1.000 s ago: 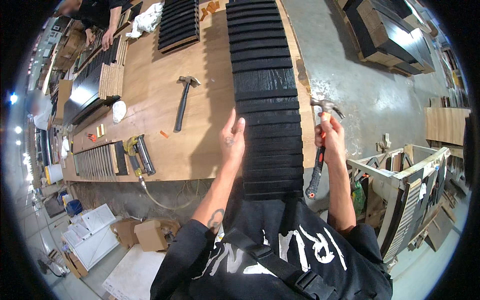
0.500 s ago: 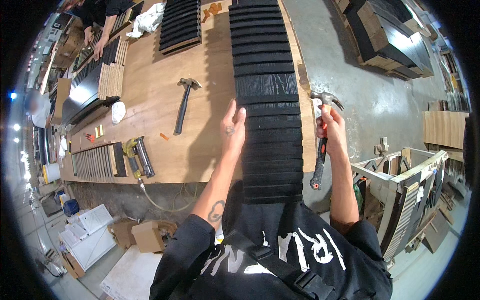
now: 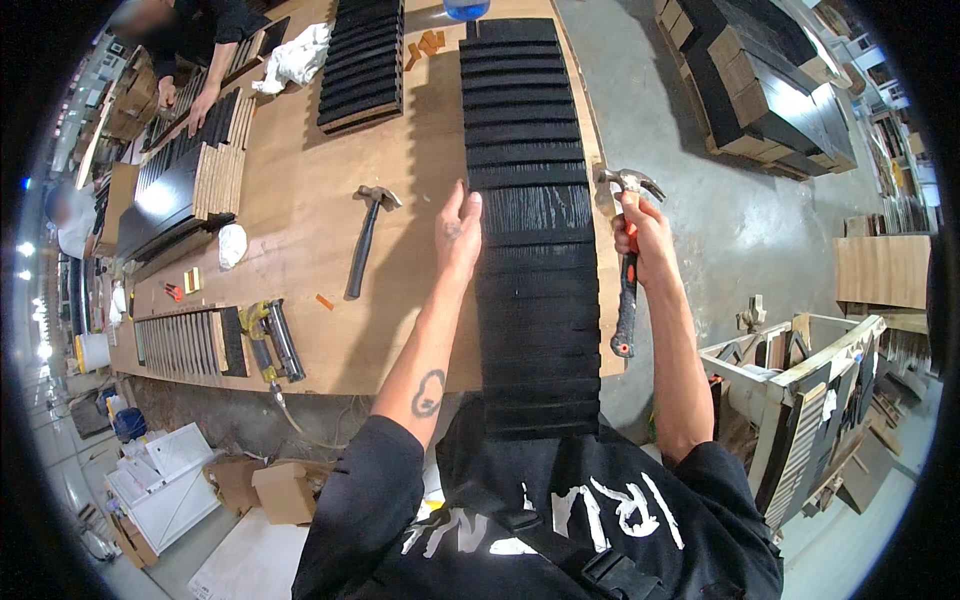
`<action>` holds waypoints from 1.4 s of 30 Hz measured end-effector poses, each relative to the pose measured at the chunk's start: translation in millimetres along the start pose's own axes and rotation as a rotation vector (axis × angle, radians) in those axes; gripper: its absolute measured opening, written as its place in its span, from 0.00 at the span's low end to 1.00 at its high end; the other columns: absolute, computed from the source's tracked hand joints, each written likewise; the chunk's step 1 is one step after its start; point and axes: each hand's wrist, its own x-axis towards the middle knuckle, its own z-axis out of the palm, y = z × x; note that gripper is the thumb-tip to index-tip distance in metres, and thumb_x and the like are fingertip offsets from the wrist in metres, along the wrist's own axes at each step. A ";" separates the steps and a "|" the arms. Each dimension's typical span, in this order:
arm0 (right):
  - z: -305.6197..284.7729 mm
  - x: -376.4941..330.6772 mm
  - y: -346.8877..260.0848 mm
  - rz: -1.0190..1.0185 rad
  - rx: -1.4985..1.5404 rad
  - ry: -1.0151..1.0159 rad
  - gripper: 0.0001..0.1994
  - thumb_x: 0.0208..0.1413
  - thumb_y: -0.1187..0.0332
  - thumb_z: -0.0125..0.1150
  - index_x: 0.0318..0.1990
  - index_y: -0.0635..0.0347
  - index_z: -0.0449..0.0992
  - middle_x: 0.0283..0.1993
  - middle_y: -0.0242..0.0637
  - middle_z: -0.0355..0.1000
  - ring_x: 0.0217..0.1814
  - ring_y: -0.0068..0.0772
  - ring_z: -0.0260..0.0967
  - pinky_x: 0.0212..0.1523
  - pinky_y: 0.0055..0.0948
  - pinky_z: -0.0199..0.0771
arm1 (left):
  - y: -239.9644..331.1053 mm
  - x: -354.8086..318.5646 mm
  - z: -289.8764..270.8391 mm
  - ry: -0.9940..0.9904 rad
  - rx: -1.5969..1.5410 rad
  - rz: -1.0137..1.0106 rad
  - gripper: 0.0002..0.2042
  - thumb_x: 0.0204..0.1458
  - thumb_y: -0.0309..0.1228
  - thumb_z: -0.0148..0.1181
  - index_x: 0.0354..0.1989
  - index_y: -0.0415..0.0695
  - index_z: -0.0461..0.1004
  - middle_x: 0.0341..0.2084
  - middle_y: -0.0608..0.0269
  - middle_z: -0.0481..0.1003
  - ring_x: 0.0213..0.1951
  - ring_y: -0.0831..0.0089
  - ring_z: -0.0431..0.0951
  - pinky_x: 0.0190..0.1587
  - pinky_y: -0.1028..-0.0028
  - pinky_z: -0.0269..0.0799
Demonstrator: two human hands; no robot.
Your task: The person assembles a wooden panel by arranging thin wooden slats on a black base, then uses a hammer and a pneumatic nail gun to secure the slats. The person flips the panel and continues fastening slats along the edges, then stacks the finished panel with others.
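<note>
A long black slatted panel (image 3: 535, 280) stretches away from my body over the wooden table, its near end by my shirt. My left hand (image 3: 460, 232) rests against the panel's left edge, fingers fairly straight and thumb on the near side; some fingers are hidden. On the right of the panel, my right hand (image 3: 650, 238) is closed high around the handle of a claw hammer (image 3: 625, 305). That hammer has an orange and black grip and stands apart from the slats, head at the far end. A second, black-handled claw hammer (image 3: 366, 243) lies on the table, left of my left hand.
The table (image 3: 290, 215) also bears a nail gun (image 3: 272, 340) with a hose, a slatted piece (image 3: 185, 343), another black panel (image 3: 362, 65), white cloths and orange chips (image 3: 428, 43). A co-worker's hands (image 3: 205, 100) touch boards at far left. A cart (image 3: 790, 370) stands right.
Both my hands have moved farther forward along the panel, the right one carrying the hammer. The view has tilted, showing the panel's far end and a blue object beyond it.
</note>
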 end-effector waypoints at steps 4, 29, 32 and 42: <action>8.6 16.3 2.9 0.073 0.006 -0.049 0.09 0.61 0.67 0.66 0.34 0.54 0.71 0.22 0.25 0.66 0.14 0.15 0.55 0.14 0.20 0.52 | -3.4 7.1 7.1 -0.022 0.011 0.032 0.21 0.63 0.32 0.60 0.61 0.37 0.73 0.48 0.42 0.81 0.49 0.62 0.83 0.53 0.67 0.73; -6.5 16.3 -6.5 0.044 -0.165 -0.092 0.15 0.73 0.54 0.49 0.51 0.54 0.72 0.24 0.29 0.65 0.17 0.17 0.57 0.17 0.20 0.55 | -20.5 10.5 7.5 0.119 0.029 0.161 0.22 0.59 0.26 0.64 0.63 0.38 0.73 0.53 0.49 0.80 0.48 0.75 0.80 0.52 0.74 0.74; -3.4 14.6 -0.5 0.039 -0.173 -0.047 0.15 0.72 0.53 0.50 0.51 0.55 0.72 0.24 0.29 0.65 0.17 0.17 0.56 0.17 0.20 0.55 | -16.8 3.7 9.7 0.107 -0.007 0.074 0.22 0.59 0.26 0.64 0.63 0.38 0.73 0.54 0.49 0.79 0.52 0.73 0.79 0.56 0.75 0.72; 0.4 52.1 -12.5 0.024 -0.050 -0.074 0.15 0.71 0.53 0.53 0.50 0.55 0.73 0.24 0.29 0.65 0.17 0.17 0.56 0.17 0.20 0.55 | 14.9 33.0 11.6 -0.021 -0.001 0.046 0.27 0.65 0.35 0.60 0.69 0.37 0.65 0.64 0.44 0.70 0.66 0.64 0.70 0.68 0.67 0.62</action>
